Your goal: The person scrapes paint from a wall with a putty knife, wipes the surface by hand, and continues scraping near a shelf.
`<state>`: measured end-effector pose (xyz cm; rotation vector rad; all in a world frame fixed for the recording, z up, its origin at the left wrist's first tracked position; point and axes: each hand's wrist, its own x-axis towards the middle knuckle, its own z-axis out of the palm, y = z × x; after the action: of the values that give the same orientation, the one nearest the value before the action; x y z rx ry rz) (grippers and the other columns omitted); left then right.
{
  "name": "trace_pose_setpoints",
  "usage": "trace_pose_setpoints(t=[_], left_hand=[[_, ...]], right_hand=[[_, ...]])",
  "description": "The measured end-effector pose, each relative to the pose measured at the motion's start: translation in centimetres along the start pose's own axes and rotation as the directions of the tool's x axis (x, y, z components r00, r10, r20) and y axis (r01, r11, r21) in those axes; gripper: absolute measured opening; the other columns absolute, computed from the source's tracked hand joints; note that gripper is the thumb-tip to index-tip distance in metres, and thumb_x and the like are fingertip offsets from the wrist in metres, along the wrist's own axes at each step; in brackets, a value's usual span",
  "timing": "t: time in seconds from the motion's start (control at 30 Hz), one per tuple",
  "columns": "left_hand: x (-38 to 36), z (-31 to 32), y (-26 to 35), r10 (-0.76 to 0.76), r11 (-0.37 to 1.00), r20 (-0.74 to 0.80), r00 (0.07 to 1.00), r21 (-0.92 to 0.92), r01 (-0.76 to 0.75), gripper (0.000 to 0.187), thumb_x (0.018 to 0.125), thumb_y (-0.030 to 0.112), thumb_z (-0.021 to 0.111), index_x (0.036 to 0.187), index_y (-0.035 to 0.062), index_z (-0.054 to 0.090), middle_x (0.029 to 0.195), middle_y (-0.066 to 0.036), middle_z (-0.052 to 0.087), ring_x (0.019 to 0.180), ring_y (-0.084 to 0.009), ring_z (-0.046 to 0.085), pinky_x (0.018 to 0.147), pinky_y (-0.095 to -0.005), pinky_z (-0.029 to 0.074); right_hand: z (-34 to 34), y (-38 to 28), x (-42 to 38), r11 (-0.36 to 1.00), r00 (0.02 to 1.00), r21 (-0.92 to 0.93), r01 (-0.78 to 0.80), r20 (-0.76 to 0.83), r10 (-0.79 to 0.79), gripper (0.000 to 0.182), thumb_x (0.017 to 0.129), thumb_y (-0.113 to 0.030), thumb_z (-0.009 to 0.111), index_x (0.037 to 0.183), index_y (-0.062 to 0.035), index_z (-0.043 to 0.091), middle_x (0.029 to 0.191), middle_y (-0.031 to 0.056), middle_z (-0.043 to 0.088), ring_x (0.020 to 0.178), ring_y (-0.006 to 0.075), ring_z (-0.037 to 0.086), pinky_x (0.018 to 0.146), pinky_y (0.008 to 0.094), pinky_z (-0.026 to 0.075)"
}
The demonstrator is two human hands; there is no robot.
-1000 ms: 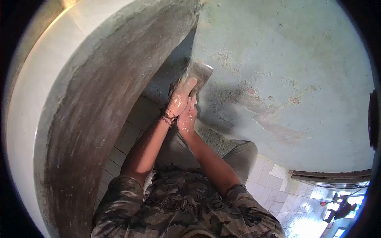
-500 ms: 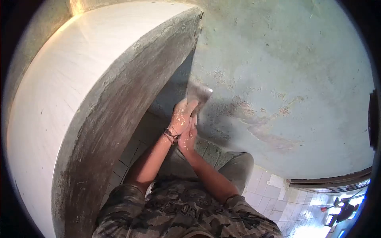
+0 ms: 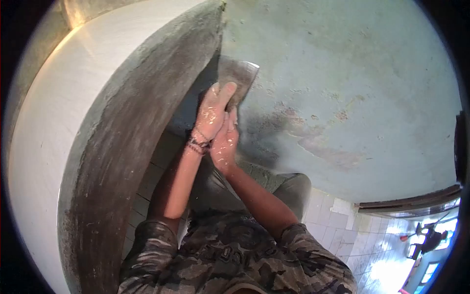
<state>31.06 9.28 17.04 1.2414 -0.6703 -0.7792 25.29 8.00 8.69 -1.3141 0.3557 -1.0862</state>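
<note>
A wide metal scraper blade [image 3: 239, 73] lies against the pale blue-green wall [image 3: 342, 73], near the corner beside the slab. My left hand [image 3: 211, 110] is closed on the scraper, its thumb along the blade; flakes speckle the skin and a dark bracelet circles the wrist. Just below and to the right, my right hand [image 3: 225, 144] is wrapped close against it, gripping the scraper's lower end, which the fingers hide. Flaking, rough patches [image 3: 342, 152] mark the wall right of the hands.
A thick slab with a rough grey-brown edge [image 3: 122, 132] and white top [image 3: 58, 117] curves along the left. My knee [image 3: 293, 191] is below the wall. Pale floor tiles [image 3: 333, 230] and a dark wooden frame [image 3: 406, 200] are at lower right.
Both hands and the scraper have moved up and slightly left along the wall. The blade now shows more clearly. The view has shifted a little.
</note>
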Motion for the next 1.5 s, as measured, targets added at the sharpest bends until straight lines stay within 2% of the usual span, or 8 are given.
trace_pose_setpoints(t=[0.07,0.13,0.3,0.37,0.5,1.23,1.37,1.5], left_hand=[[0.3,-0.2,-0.8,0.019,1.000,0.032,0.999,-0.019,-0.018,0.037,0.090,0.036,0.050,0.097,0.0005,0.055,0.075,-0.004,0.055,0.062,-0.0092,0.049,0.055,-0.0226,0.042],[-0.2,-0.8,-6.4,0.057,0.998,-0.050,0.997,-0.033,-0.059,0.038,0.089,0.037,0.050,0.096,-0.0009,0.055,0.073,-0.003,0.054,0.063,-0.0088,0.050,0.054,-0.0238,0.042],[0.3,-0.3,-1.2,0.078,0.993,-0.058,0.995,0.099,-0.072,0.039,0.090,0.036,0.050,0.097,-0.0018,0.055,0.078,-0.002,0.054,0.072,-0.0089,0.048,0.063,-0.0252,0.042],[0.4,-0.2,-0.6,0.091,0.994,-0.057,0.994,0.070,-0.087,0.039,0.090,0.036,0.049,0.097,-0.0019,0.055,0.079,-0.002,0.055,0.072,-0.0093,0.048,0.064,-0.0254,0.042],[0.7,-0.8,-6.3,0.244,0.970,-0.073,0.967,0.033,-0.242,0.033,0.091,0.034,0.051,0.097,0.0016,0.052,0.064,-0.003,0.051,0.043,-0.0123,0.048,0.041,-0.0256,0.041],[-1.2,0.0,-4.2,0.045,0.998,-0.027,0.999,0.046,-0.044,0.033,0.090,0.032,0.052,0.096,-0.0002,0.056,0.080,0.001,0.053,0.067,-0.0062,0.048,0.057,-0.0222,0.041],[-0.7,0.7,0.9,0.080,0.996,0.077,0.994,-0.032,-0.078,0.037,0.090,0.039,0.051,0.090,0.0017,0.052,0.063,-0.003,0.052,0.045,-0.0115,0.050,0.044,-0.0245,0.042],[-1.0,0.7,0.8,0.024,0.994,0.084,0.996,-0.107,-0.015,0.041,0.088,0.043,0.052,0.091,0.0021,0.050,0.052,-0.005,0.049,0.037,-0.0144,0.048,0.040,-0.0261,0.042]], right_hand=[[0.2,0.7,0.0,0.975,0.999,0.224,-0.001,-0.052,0.013,0.037,0.096,-0.014,0.035,0.129,0.0045,0.037,0.120,0.0184,0.052,0.106,0.0259,0.051,0.093,0.0300,0.037],[-1.7,3.5,-2.7,0.915,0.977,-0.344,-0.211,-0.071,0.199,0.038,0.097,-0.013,0.032,0.130,0.0033,0.035,0.123,0.0184,0.050,0.107,0.0272,0.049,0.095,0.0299,0.035],[0.1,0.9,-1.5,0.971,0.969,0.010,-0.237,-0.074,0.237,0.037,0.099,-0.018,0.029,0.129,0.0016,0.035,0.119,0.0077,0.047,0.108,0.0129,0.044,0.094,0.0261,0.034],[0.7,-1.2,0.6,0.995,1.000,-0.097,-0.003,-0.008,0.002,0.037,0.097,-0.015,0.032,0.125,0.0078,0.040,0.123,0.0207,0.049,0.113,0.0288,0.047,0.096,0.0317,0.034],[-0.2,0.6,-2.3,0.975,0.985,-0.165,-0.151,-0.105,0.134,0.034,0.098,-0.020,0.030,0.119,0.0037,0.042,0.114,0.0108,0.050,0.103,0.0151,0.047,0.090,0.0266,0.037],[-0.4,0.9,-2.9,0.990,0.990,-0.134,-0.043,-0.135,0.025,0.034,0.095,-0.014,0.036,0.118,0.0096,0.045,0.117,0.0262,0.052,0.109,0.0359,0.051,0.091,0.0372,0.039],[0.2,0.6,-1.7,0.969,0.991,-0.247,0.021,-0.121,-0.052,0.032,0.097,-0.016,0.034,0.120,0.0043,0.044,0.107,0.0131,0.054,0.099,0.0186,0.050,0.088,0.0289,0.039],[0.6,-0.5,-1.4,0.947,0.994,-0.316,0.056,-0.071,-0.082,0.037,0.094,-0.012,0.038,0.122,0.0104,0.041,0.122,0.0277,0.048,0.113,0.0362,0.049,0.093,0.0384,0.039]])
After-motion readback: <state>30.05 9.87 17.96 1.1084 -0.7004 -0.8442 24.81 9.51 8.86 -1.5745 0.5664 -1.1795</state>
